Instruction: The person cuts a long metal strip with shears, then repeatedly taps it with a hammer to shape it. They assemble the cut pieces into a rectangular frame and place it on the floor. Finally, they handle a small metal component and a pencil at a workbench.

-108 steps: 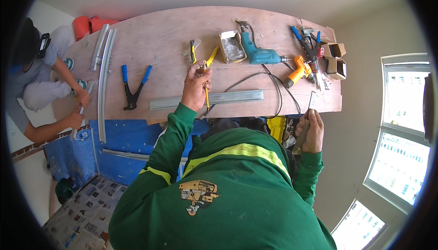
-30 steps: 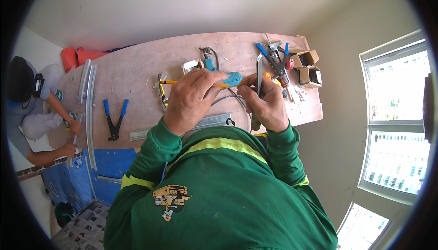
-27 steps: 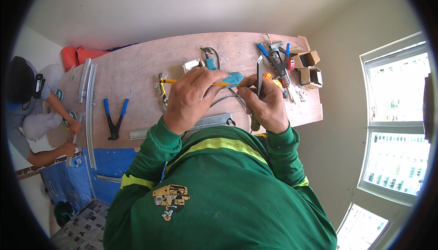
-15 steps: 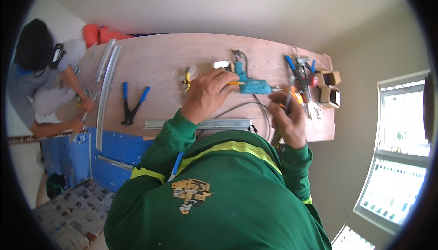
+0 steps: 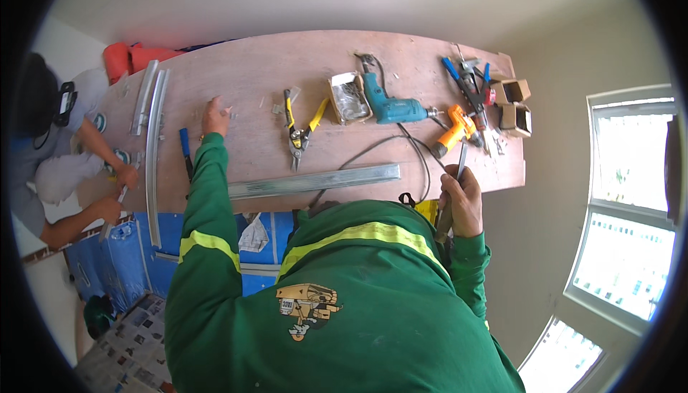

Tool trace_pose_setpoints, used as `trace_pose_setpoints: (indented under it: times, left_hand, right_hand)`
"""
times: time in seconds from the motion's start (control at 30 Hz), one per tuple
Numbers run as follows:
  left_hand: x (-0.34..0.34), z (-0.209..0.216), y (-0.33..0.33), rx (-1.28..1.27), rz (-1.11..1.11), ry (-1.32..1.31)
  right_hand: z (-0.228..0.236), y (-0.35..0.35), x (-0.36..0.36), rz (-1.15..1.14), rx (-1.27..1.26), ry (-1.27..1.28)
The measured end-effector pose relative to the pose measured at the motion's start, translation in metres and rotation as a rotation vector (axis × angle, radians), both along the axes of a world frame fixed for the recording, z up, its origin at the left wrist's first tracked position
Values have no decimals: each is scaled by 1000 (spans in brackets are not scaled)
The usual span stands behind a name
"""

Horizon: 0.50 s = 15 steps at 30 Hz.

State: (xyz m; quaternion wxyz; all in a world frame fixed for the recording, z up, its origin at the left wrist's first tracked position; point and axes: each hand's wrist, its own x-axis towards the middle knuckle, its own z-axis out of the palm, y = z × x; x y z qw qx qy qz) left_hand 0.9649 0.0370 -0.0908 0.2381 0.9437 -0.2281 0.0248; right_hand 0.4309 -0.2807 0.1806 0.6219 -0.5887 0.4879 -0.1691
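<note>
My left hand [image 5: 215,118] is stretched out over the wooden table [image 5: 251,85], thumb and fingers apart, beside small scraps. I see no pencil in it. The left sleeve partly covers blue-handled crimpers [image 5: 185,151]. At the table's front right, my right hand [image 5: 464,203] is closed round a narrow grey metal strip [image 5: 461,160] that points up and away. Its kind is unclear. Ahead of that hand lies an orange cordless drill [image 5: 457,130]. Yellow-handled tin snips [image 5: 297,140] lie spread in the middle, with a long metal channel [image 5: 322,181] nearer me.
A teal corded drill [image 5: 398,109] lies beside a small open box [image 5: 350,98], its cable looping forward. Blue-handled tools [image 5: 469,88] and open cartons [image 5: 514,119] crowd the right end. Long metal profiles [image 5: 154,142] overhang the left front edge, near a co-worker [image 5: 64,135].
My left hand has moved left, away from the teal drill; the pencil it held no longer shows. My right hand has drawn slightly nearer, still gripping the strip. The tin snips and box are uncovered.
</note>
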Motion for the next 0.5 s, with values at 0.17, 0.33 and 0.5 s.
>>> trace_pose_setpoints:
  times: [0.17, 0.33, 0.5]
  left_hand:
    - [-67, 10, -17, -291, -47, 52]
    - [-216, 34, -60, -432, -126, 247]
    - [-323, 59, -99, -324, -253, 319]
  right_hand:
    - [-25, 0, -35, -278, 185, -117]
    - [-68, -34, -83, -499, 329, -281]
    - [-118, -95, -127, -571, 371, -203]
